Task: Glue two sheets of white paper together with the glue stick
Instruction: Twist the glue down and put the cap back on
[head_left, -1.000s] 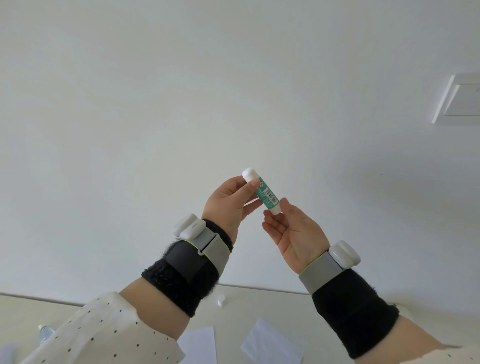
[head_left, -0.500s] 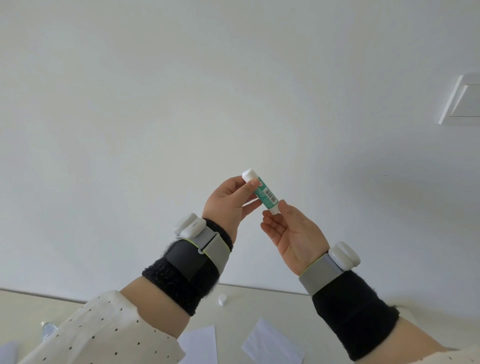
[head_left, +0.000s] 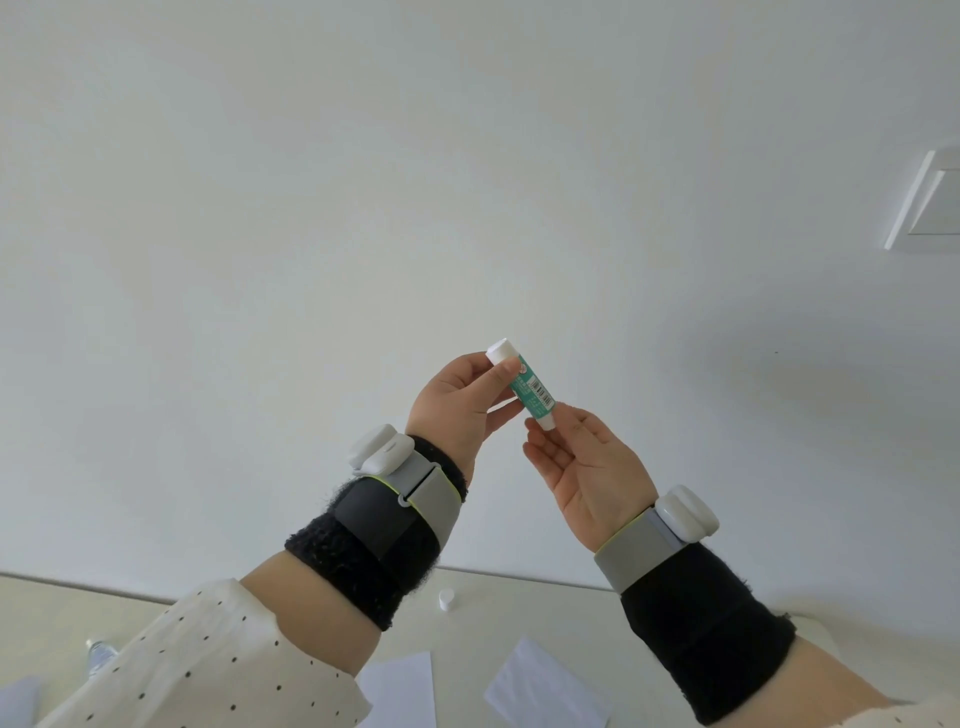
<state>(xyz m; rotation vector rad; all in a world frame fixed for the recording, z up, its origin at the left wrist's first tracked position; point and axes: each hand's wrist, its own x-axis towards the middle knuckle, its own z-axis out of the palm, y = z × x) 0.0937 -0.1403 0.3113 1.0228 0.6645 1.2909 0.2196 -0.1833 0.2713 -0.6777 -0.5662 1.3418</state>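
Observation:
I hold a glue stick (head_left: 532, 393) with a green label raised in front of the white wall. My left hand (head_left: 457, 402) pinches its upper part just below the white top end. The fingertips of my right hand (head_left: 584, 470) grip its white lower end. A small white cap (head_left: 447, 599) stands on the table far below. Two white paper sheets lie on the table: one sheet (head_left: 402, 691) between my forearms, the other sheet (head_left: 545, 688) to its right, turned at an angle.
A pale table (head_left: 530, 605) spans the bottom of the view. A clear bottle (head_left: 98, 654) lies at the lower left. A white wall plate (head_left: 930, 202) sits at the right edge. Dotted sleeves and black wrist bands cover both forearms.
Both hands with the glue stick have shifted slightly to the left and down in the view. The grip on the stick is the same.

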